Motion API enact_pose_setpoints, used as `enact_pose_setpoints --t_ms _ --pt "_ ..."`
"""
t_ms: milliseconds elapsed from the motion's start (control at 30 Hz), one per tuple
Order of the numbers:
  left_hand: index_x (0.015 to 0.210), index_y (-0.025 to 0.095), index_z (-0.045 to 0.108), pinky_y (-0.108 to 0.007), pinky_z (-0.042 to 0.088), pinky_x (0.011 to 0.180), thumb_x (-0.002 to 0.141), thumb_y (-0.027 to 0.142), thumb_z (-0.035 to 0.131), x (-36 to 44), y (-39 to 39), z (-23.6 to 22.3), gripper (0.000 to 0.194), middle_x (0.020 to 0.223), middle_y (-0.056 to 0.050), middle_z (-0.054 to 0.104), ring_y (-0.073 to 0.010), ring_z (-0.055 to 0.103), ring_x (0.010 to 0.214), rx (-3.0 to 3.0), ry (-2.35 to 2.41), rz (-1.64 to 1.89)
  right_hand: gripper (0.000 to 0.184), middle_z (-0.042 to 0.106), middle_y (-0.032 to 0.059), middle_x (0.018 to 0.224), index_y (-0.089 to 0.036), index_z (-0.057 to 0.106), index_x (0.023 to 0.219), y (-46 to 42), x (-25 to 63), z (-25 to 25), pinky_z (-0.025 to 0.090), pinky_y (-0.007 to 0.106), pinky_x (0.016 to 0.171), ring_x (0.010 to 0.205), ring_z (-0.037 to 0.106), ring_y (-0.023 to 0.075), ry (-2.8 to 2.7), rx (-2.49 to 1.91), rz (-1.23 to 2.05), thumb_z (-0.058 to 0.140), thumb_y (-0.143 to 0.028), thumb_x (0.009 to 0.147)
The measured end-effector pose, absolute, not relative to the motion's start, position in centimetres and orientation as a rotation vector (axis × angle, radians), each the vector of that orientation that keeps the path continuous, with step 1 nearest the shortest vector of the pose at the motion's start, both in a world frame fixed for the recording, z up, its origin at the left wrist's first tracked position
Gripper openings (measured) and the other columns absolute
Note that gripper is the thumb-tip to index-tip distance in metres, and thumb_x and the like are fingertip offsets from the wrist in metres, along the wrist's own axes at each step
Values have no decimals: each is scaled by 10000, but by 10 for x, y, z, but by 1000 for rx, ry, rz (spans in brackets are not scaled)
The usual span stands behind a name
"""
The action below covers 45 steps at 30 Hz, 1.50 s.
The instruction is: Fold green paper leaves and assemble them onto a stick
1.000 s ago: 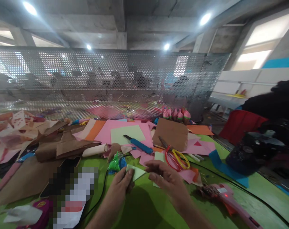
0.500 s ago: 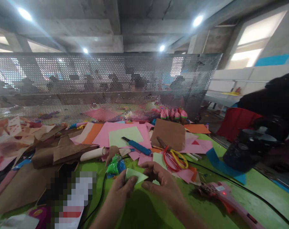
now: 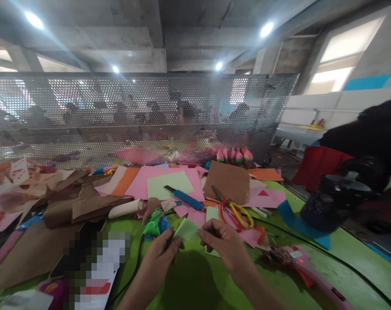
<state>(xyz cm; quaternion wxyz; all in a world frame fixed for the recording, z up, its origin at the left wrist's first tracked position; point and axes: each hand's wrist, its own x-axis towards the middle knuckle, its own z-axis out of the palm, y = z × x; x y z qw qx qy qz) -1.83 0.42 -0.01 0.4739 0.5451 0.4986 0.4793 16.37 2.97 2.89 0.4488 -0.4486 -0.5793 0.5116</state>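
Observation:
A small folded piece of pale green paper [image 3: 186, 230] is held up between my two hands, over the green tabletop. My left hand [image 3: 165, 249] pinches its lower left corner. At its right edge, my right hand [image 3: 218, 239] grips with thumb and curled fingers. Another pale green scrap [image 3: 212, 251] lies partly hidden behind my right hand. Close beyond the hands rest scissors [image 3: 235, 215] with red and yellow handles and a blue utility knife [image 3: 189, 199] with its blade out. A green and blue plastic bundle [image 3: 156, 224] sits by my left hand.
A pink glue gun [image 3: 306, 267] with a lit red light lies at right, its black cord crossing the table. Brown, pink and orange sheets [image 3: 227, 183] cover the back. Pink cupcake-like pieces [image 3: 238, 156] stand by the perforated screen [image 3: 118, 112]. A dark jar-like container [image 3: 327, 206] stands at right.
The pale green paper has turned from a point facing right to a raised, tilted piece. My right hand has closed on its right edge; before, its fingers were apart from it.

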Motion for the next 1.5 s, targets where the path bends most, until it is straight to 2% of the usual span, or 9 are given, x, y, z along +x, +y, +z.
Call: enact_pose_setpoints --t_ms 167,300,567,733,900,1100,1200,1400,1500 --pt "686 177 550 -221 280 514 834 465 568 -20 5 0 324 560 52 451 -107 385 531 1341 1209 1142 356 552 -25 536 -174 551 626 33 166 24 382 235 494 506 496 113 -1465 -1149 1316 696 -488 713" --pt "679 179 545 -218 282 509 833 484 567 -22 6 2 342 549 45 495 -106 416 525 1317 1168 1182 376 556 -30 520 -181 528 607 35 166 22 366 231 479 478 482 105 -1444 -1138 1287 702 -502 696" --pt "660 173 557 -208 285 459 739 589 622 -25 12 2 429 494 22 554 -98 440 450 1170 1066 1199 429 534 -32 476 -186 524 585 35 165 22 327 227 446 436 447 97 -1344 -1159 1296 716 -566 643" --pt "653 183 540 -215 323 489 744 564 632 -31 11 8 402 527 21 571 -111 475 487 1129 1077 1284 409 515 -39 501 -193 511 600 36 169 25 337 228 461 452 443 98 -1374 -1160 1254 680 -553 694" --pt "718 191 566 -243 366 568 826 608 494 -28 3 12 437 609 2 596 -142 510 582 1166 1148 1299 391 498 -43 489 -193 512 608 34 164 21 330 231 453 446 436 105 -1442 -1159 1212 662 -543 696" --pt "684 185 533 -218 263 486 720 560 662 -18 5 5 398 523 73 424 -94 350 489 1273 1062 1183 296 480 -52 515 -187 512 610 26 154 14 334 226 483 487 440 106 -1577 -1152 1125 634 -405 769" --pt "711 187 509 -208 233 480 730 542 656 -18 8 2 385 555 89 358 -84 297 493 1268 1057 1194 298 493 -51 519 -187 512 615 25 152 15 341 225 489 492 446 108 -1614 -1139 1108 616 -402 792" --pt "732 188 500 -205 266 520 755 484 637 -17 9 3 327 626 69 385 -93 313 554 1283 1066 1225 288 538 -29 590 -179 573 718 28 151 18 377 231 505 547 507 131 -1636 -1077 1178 607 -457 786" --pt "721 190 504 -209 271 526 749 466 644 -15 7 3 310 632 66 395 -98 326 564 1280 1078 1216 274 506 -41 556 -183 541 668 28 151 18 361 239 508 523 474 127 -1660 -1093 1160 633 -427 750"
